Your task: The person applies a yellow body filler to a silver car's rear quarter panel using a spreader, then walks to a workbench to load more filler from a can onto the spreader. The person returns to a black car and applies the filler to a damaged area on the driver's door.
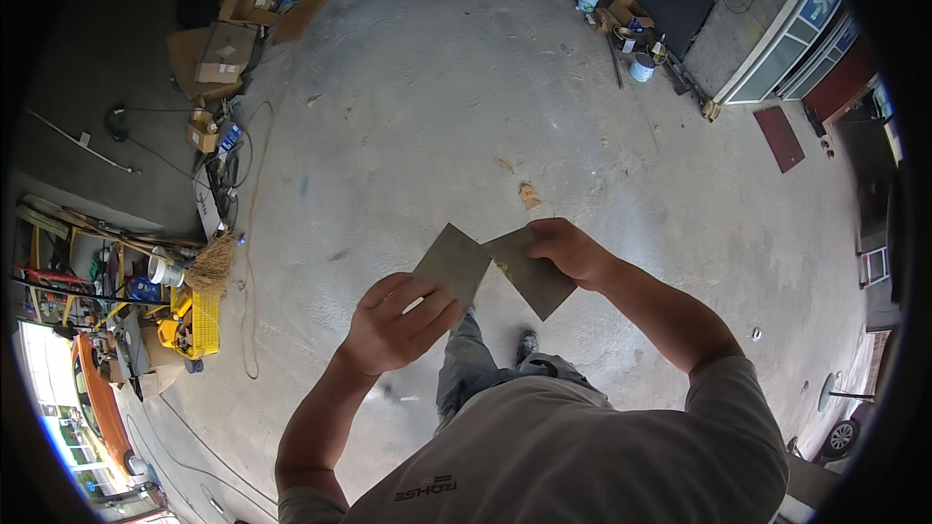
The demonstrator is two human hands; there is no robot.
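In front of my body I hold two flat grey square plates, one in each hand. My left hand (400, 322) is closed on the lower edge of the left plate (453, 260), fingers on top of it. My right hand (571, 250) grips the right plate (532, 277) at its upper right edge, thumb lying on the face. The plates are tilted toward each other, their near corners meeting or almost meeting. A small yellowish mark shows on the right plate's left edge. What the plates are made of I cannot tell for sure.
I stand on a concrete floor (388, 136). To the left are a yellow basket (206, 322), a straw broom (211, 267) and a loose hose (249, 330). Cardboard boxes (225, 50) lie at the far left. Paint buckets (642, 67) and a dark red mat (779, 139) are at the right.
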